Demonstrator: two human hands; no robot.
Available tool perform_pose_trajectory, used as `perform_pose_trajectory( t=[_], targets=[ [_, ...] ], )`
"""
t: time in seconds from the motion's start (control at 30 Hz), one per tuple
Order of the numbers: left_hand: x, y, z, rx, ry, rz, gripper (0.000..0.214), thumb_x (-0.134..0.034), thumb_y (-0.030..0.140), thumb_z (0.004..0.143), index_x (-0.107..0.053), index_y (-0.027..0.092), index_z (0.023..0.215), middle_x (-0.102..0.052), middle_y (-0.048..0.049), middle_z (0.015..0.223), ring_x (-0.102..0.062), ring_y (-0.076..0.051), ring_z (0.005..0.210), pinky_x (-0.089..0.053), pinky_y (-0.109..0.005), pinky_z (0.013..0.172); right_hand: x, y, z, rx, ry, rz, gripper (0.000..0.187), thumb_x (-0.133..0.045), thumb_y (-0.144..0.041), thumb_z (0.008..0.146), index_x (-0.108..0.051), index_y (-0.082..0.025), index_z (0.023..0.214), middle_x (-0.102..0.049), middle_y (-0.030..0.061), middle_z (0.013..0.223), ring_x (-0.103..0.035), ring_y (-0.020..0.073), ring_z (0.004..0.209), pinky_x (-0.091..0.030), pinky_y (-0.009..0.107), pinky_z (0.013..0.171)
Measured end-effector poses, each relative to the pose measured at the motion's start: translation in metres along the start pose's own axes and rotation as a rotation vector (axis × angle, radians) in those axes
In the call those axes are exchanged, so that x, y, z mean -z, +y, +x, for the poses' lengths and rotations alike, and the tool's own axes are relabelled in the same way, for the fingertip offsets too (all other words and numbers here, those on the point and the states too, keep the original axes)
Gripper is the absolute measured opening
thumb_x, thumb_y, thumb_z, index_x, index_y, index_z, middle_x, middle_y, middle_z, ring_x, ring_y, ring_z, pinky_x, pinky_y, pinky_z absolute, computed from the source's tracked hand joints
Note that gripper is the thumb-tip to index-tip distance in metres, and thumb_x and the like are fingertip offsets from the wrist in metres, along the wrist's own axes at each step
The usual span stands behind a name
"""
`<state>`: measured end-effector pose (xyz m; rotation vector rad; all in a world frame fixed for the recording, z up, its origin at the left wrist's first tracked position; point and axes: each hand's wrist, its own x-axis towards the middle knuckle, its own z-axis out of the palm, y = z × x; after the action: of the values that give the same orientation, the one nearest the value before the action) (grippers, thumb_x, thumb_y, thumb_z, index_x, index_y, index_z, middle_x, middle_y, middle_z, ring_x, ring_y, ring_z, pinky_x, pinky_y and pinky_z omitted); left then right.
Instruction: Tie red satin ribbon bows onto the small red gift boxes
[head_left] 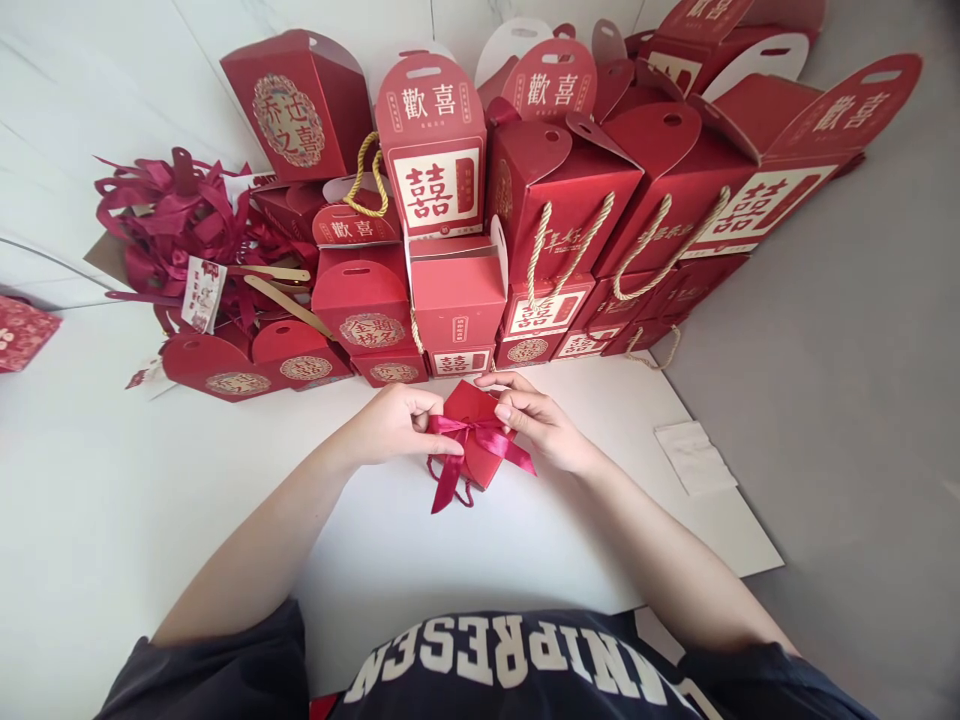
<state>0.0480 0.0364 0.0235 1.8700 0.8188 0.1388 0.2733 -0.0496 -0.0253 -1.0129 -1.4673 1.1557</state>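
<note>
A small red gift box (469, 412) rests on the white table (525, 540) right in front of me. A dark red satin ribbon (480, 440) is tied in a bow across it, and its tails hang toward me. My left hand (396, 422) pinches the bow's left loop with closed fingers. On the other side my right hand (538, 424) pinches the right loop and touches the box's top edge.
Many red gift boxes with gold characters and rope handles (577, 190) are stacked along the back of the table. A heap of dark red ribbons (172, 225) lies at the back left. A folded white paper (694, 457) lies on the grey floor at the right.
</note>
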Motion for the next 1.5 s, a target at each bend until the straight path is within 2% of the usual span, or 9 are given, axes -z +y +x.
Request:
perform_pose_trajectory(
  t=[0.2,0.3,0.5,0.73,0.97,1.07,1.23,1.37,1.5],
  targets=[
    [-0.003,-0.001,0.000,0.039,-0.079,-0.166,0.039,-0.081,0.039,0.067,-0.051,0.014,0.062,-0.052,0.0049,0.058,-0.045,-0.007,0.051,-0.033,-0.018,0.049,0.000,0.009,-0.001,0.004,0.013,0.061,0.037,-0.055,-0.043,0.096,-0.059,-0.020,0.067,-0.054,0.0069,0.121,-0.050,0.0223,0.121,-0.039,0.035,0.104],
    [-0.002,-0.006,0.003,0.031,-0.097,-0.185,0.041,-0.083,0.038,0.066,-0.050,0.014,0.060,-0.048,0.0054,0.057,-0.041,-0.006,0.052,-0.032,-0.018,0.049,0.001,0.012,-0.001,0.000,0.014,0.075,0.038,-0.055,-0.044,0.095,-0.059,-0.020,0.066,-0.054,0.0067,0.118,-0.048,0.0233,0.122,-0.038,0.036,0.104],
    [0.001,-0.022,0.012,-0.118,-0.124,-0.249,0.051,-0.084,0.032,0.064,-0.037,0.015,0.053,-0.034,0.0083,0.052,-0.027,-0.004,0.049,-0.021,-0.019,0.046,-0.001,0.019,0.000,-0.018,0.025,0.193,0.037,-0.057,-0.044,0.093,-0.060,-0.020,0.065,-0.051,0.0061,0.120,-0.048,0.0244,0.119,-0.041,0.036,0.099],
    [-0.004,-0.032,0.018,-0.204,-0.100,-0.346,0.058,-0.086,0.034,0.060,-0.031,0.016,0.051,-0.032,0.0085,0.050,-0.026,-0.004,0.048,-0.020,-0.020,0.046,-0.008,0.026,0.000,-0.056,0.081,0.377,0.040,-0.062,-0.047,0.088,-0.058,-0.019,0.060,-0.049,0.0057,0.124,-0.048,0.0264,0.118,-0.047,0.035,0.089],
    [-0.004,-0.036,0.020,-0.178,-0.103,-0.359,0.060,-0.087,0.039,0.058,-0.031,0.017,0.050,-0.032,0.0083,0.050,-0.027,-0.005,0.047,-0.021,-0.021,0.046,-0.011,0.030,0.002,-0.086,0.111,0.471,0.042,-0.065,-0.050,0.085,-0.056,-0.020,0.058,-0.052,0.0056,0.126,-0.048,0.0273,0.119,-0.043,0.038,0.098],
    [-0.001,-0.032,0.017,-0.159,-0.100,-0.352,0.056,-0.083,0.041,0.065,-0.034,0.016,0.051,-0.035,0.0074,0.050,-0.031,-0.005,0.047,-0.023,-0.021,0.047,-0.010,0.029,0.003,-0.087,0.089,0.490,0.041,-0.065,-0.050,0.085,-0.056,-0.020,0.058,-0.055,0.0060,0.123,-0.049,0.0273,0.120,-0.041,0.039,0.100],
    [-0.005,-0.022,0.012,-0.138,0.018,-0.252,0.046,-0.065,0.037,0.085,-0.046,0.014,0.049,-0.048,0.0026,0.049,-0.040,-0.007,0.048,-0.029,-0.023,0.050,-0.004,0.022,0.000,-0.045,0.072,0.352,0.032,-0.067,-0.043,0.086,-0.061,-0.020,0.063,-0.054,0.0057,0.122,-0.049,0.0254,0.122,-0.039,0.037,0.101],
    [-0.014,-0.025,0.015,-0.191,0.164,-0.205,0.044,-0.062,0.030,0.085,-0.049,0.014,0.045,-0.048,0.0022,0.044,-0.038,-0.007,0.045,-0.028,-0.023,0.048,-0.006,0.021,0.000,-0.022,0.145,0.377,0.031,-0.069,-0.039,0.085,-0.062,-0.020,0.062,-0.052,0.0042,0.127,-0.047,0.0241,0.123,-0.038,0.037,0.101],
    [-0.015,-0.029,0.018,-0.197,0.171,-0.212,0.044,-0.060,0.029,0.084,-0.050,0.014,0.044,-0.046,0.0027,0.044,-0.037,-0.007,0.045,-0.028,-0.023,0.048,-0.009,0.024,0.004,-0.091,0.168,0.467,0.035,-0.067,-0.042,0.085,-0.059,-0.019,0.060,-0.054,0.0044,0.127,-0.050,0.0239,0.119,-0.040,0.036,0.099]
  ],
)
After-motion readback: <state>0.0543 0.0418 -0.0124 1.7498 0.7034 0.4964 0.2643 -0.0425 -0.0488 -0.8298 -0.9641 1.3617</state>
